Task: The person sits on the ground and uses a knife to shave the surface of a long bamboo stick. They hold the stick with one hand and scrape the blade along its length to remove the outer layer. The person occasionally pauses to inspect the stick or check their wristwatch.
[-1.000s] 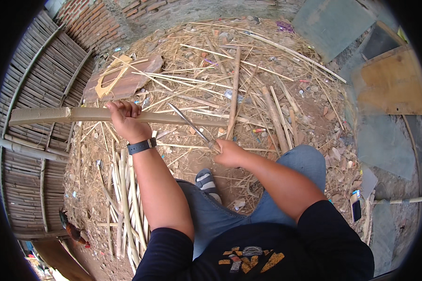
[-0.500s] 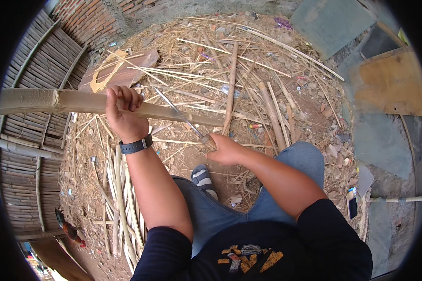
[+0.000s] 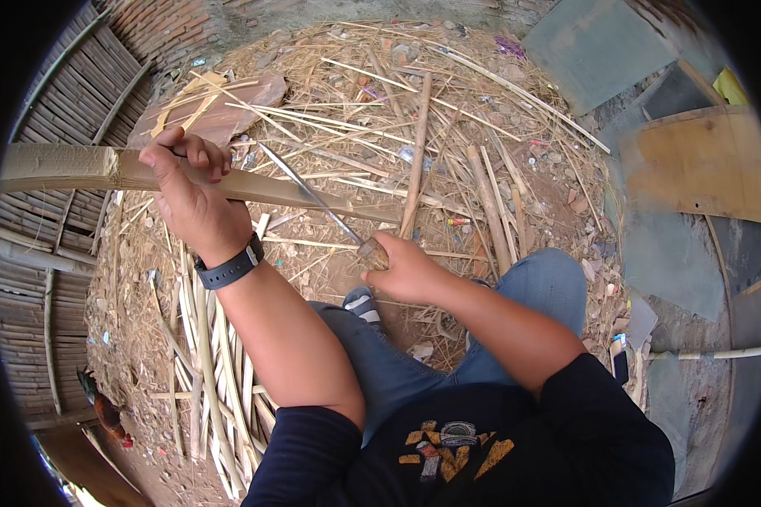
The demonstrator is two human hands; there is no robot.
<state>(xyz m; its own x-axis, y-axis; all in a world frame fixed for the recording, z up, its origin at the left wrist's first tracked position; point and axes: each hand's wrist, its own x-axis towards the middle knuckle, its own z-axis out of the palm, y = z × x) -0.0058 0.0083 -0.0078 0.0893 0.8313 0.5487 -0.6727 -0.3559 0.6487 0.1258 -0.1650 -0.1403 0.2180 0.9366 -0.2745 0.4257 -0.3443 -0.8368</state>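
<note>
A long, wide length of split bamboo (image 3: 287, 191) stretches from the left edge toward the middle, in front of me. My left hand (image 3: 194, 190), with a dark watch on its wrist, has its fingers curled over the bamboo. Closed round a wooden handle, my right hand (image 3: 403, 269) holds a long-bladed knife (image 3: 317, 198). The knife's slim blade points up and left, and its middle crosses the view of the bamboo's right part. Whether the blade touches the bamboo, I cannot tell.
Many split bamboo strips (image 3: 216, 363) lie in a pile at lower left, near a rooster (image 3: 106, 414). Thicker poles (image 3: 416, 160) and thin strips litter the straw-strewn ground ahead. A bamboo-slat wall (image 3: 38, 228) stands left; grey sheets and a stained board (image 3: 702, 160) are at right.
My left hand has slid left along the bamboo and its fingers look looser. The knife has shifted slightly left and upward. My view has tilted slightly.
</note>
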